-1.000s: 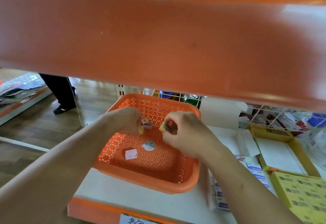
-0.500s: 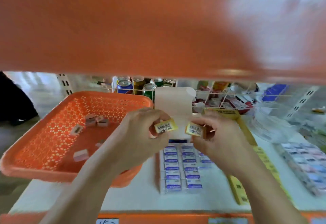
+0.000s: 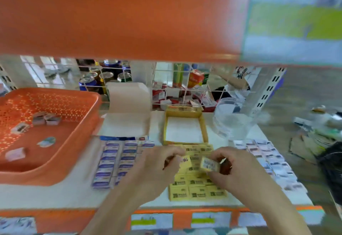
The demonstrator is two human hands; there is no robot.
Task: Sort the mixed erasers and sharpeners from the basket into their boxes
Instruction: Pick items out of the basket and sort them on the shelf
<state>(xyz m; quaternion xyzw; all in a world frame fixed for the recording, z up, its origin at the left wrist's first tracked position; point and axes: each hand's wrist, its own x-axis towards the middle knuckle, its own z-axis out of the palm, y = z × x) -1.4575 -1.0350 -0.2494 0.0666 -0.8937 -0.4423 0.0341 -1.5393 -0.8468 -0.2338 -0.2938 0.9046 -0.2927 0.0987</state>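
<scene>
Over the yellow box (image 3: pixel 198 198), right fingers (image 3: pixel 224 153) pinch an eraser (image 3: pixel 209 164) crosswise; left fingers (image 3: pixel 172 150) pinch another (image 3: pixel 185 164).

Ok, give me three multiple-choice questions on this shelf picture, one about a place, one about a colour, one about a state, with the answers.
1. Where does the orange perforated plastic basket stand relative to the open yellow cardboard box?
A) to its left
B) to its right
C) on top of it

2. What colour is the small labelled block in the right hand?
A) green
B) yellow
C) black

3. What is the right hand doing?
A) lying flat on the shelf
B) reaching into the basket
C) pinching the block

Answers:
1 A, the basket fills the left side and the box sits right of centre.
2 B, the block's faces are yellow.
3 C, the fingers curl round the block above the box.
</scene>
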